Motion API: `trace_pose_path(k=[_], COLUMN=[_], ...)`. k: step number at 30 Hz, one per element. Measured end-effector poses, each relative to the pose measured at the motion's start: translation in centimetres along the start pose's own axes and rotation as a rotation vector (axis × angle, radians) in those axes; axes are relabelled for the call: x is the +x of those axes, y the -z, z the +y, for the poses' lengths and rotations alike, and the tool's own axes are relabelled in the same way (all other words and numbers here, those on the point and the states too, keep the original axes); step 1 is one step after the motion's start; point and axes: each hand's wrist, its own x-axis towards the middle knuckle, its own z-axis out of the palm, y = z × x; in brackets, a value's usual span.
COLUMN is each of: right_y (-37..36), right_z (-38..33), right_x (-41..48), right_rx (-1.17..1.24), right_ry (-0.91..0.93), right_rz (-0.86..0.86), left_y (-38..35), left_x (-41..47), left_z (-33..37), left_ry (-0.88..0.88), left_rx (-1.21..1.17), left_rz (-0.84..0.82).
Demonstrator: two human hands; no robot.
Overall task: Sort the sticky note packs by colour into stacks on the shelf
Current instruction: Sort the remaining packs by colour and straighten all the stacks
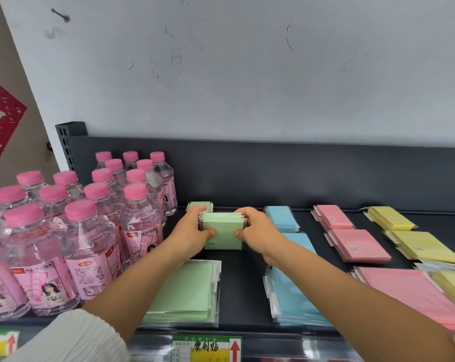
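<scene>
On the shelf point(243, 283), a green stack point(222, 231) is gripped at 9 o'clock by the left hand point(191, 229) and at 3 o'clock by the right hand point(256, 228).

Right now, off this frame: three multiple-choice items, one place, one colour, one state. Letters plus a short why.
1. The soda bottles stand: A left of the green stack; B right of the yellow packs; C behind the pink packs.
2. The held bundle is: A blue; B green; C pink.
3. The grips: A both idle; B one on a bottle; C left grip and right grip both clasp the bundle.
Answers: 1 A, they crowd the left end. 2 B, its face is pale green. 3 C, each wraps one side.
</scene>
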Motion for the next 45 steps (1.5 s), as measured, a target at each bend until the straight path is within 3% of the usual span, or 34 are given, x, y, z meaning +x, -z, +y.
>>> trace_pose_path(k=[6, 10, 17, 20, 29, 35, 41, 45], right_y=[-0.1, 0.3, -1.0, -1.0, -0.7, 0.0, -1.4, -1.7], right_z=[-1.0, -1.3, -0.4, -0.5, -1.5, -3.2, -2.9, -2.9], right_x=[0.4, 0.4, 0.9, 1.0, -0.2, -4.4, -8.5, -8.8], right_rx=[0.142, 0.183, 0.059, 0.004, 0.017, 0.003, 0.192, 0.287], right_ry=[-0.111, -0.214, -0.361, -0.381, -0.322, -0.144, -0.333, -0.433], right_rz=[0.056, 0.001, 0.021, 0.011, 0.041, 0.06, -0.175, -0.23], left_y=[-0.8, -0.7, -1.5, -1.5, -0.2, 3.3, 5.7, 5.4], left_x=[0.8, 1.4, 1.5, 1.7, 0.8, -5.7, -12.2, -13.1], left_z=[0.6, 0.4, 0.0, 0.2, 1.6, 2.2, -1.1, -2.3], left_ry=[0.055, 0.143, 0.285, 0.299, 0.215, -0.076, -0.192, -0.135], left_rx=[-0.076, -0.117, 0.445, 0.501, 0.506, 0.719, 0.939, 0.893], left_rz=[0.087, -0.004, -0.084, -0.103, -0.113, -0.082, 0.094, 0.079])
